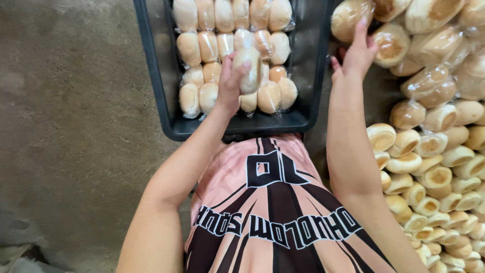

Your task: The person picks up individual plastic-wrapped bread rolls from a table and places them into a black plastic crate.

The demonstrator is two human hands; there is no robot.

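Black plastic tray [156, 76] fills the upper middle of the frame, lined with bagged buns in neat rows so they pack tight. Left hand [230, 83] curls its fingers around a wrapped bun [248, 68], holding it just above the lower rows. Right hand [356, 53], fingers spread, touches the bagged pile [434, 76] at upper right, perhaps gripping one. Unwrapped rolls [429, 177] lie below.
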